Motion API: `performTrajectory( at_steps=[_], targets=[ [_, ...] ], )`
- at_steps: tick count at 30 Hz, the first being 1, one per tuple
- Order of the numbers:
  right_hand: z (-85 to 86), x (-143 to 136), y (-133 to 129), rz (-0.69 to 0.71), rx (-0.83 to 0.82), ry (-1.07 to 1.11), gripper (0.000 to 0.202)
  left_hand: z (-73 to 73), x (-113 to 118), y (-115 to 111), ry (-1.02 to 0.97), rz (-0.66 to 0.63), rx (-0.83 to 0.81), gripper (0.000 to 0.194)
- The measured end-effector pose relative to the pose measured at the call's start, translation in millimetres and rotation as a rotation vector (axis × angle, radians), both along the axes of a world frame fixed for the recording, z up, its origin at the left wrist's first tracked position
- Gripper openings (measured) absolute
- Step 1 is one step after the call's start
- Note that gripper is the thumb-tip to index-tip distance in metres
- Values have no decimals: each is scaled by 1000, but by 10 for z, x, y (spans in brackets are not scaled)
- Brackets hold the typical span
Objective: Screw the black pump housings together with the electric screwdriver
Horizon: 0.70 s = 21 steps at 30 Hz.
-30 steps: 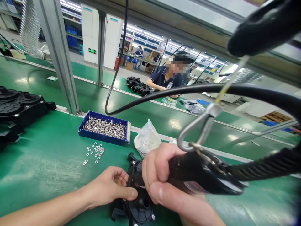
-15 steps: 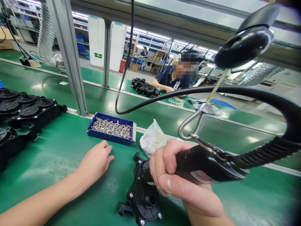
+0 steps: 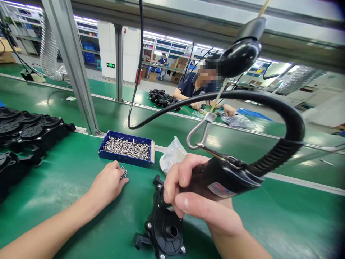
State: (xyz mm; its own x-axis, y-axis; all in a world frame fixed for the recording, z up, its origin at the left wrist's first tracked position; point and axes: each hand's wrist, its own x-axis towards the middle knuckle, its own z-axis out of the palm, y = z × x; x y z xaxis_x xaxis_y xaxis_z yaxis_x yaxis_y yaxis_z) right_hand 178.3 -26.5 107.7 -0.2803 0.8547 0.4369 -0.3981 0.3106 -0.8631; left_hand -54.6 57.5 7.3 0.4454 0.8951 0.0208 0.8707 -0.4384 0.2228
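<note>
Off the black plastic housing (image 3: 165, 239) it touched a second earlier, the left hand (image 3: 104, 183) now reaches small silver rings (image 3: 123, 173), fingers half curled; whether it grips any cannot be told. The right hand (image 3: 201, 205) closes around a black corded tool (image 3: 237, 180) over the housing, which lies on the green bench (image 3: 126, 223). Silver screw heads show seated along its lower edge; fastenings behind the right hand are hidden. Loose screws (image 3: 128, 146) fill a blue bin (image 3: 122, 159) beyond, beside a clear plastic bag (image 3: 172, 155).
</note>
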Motion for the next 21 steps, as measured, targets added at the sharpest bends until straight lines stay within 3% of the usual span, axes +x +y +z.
performTrajectory(
  at_steps=[8, 13, 19, 21],
  targets=[
    [29, 11, -36, 29, 98, -104, 19, -81, 105, 51, -51, -52, 108, 29],
    [28, 38, -19, 12, 46, -82, 18, -99, 228, 65, -150, -131, 17, 25],
    [28, 76, -18, 5, 53, -102, 17, -82, 422, -71, 143, -201, 107, 34],
    [25, 79, -14, 1, 75, -114, 17, -62, 430, -184, 78, -202, -17, 30]
  ],
)
